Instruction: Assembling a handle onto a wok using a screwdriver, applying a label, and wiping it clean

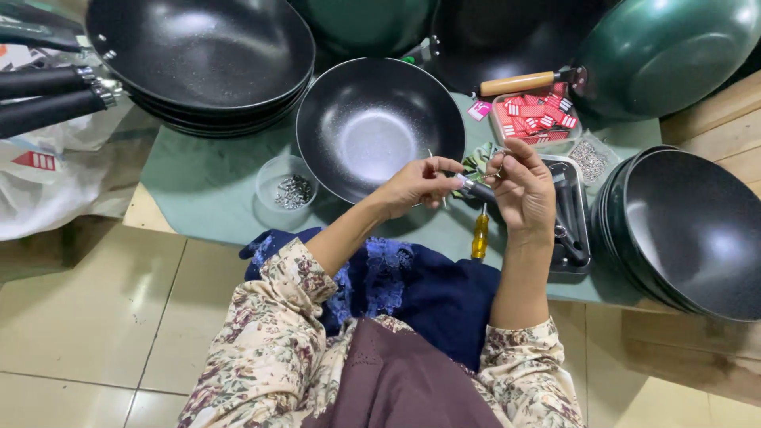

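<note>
Head camera view: a dark pan handle (474, 189) with a metal end is held above the front edge of the green-covered table (198, 186), just in front of a black wok (372, 127). The left hand (416, 186) pinches the handle's metal end between thumb and fingertips, closed on it. The right hand (523, 190) is curled around the other side of the handle, its raised thumb and forefinger pinching something too small to make out. Just below the hands, a yellow-handled screwdriver (479, 236) lies on the table, pointing away from the person. Beside the right hand sits a metal tray (572, 218) holding more dark handles. Behind it stands a clear box of red tags (535, 117) and a small bag of screws (588, 161). Left of the wok, a clear plastic cup (287, 186) holds small metal parts. Stacks of black woks stand at far left (198, 59) and at right (686, 230), and a green wok (666, 47) with a wooden handle lies at the top right.
</note>
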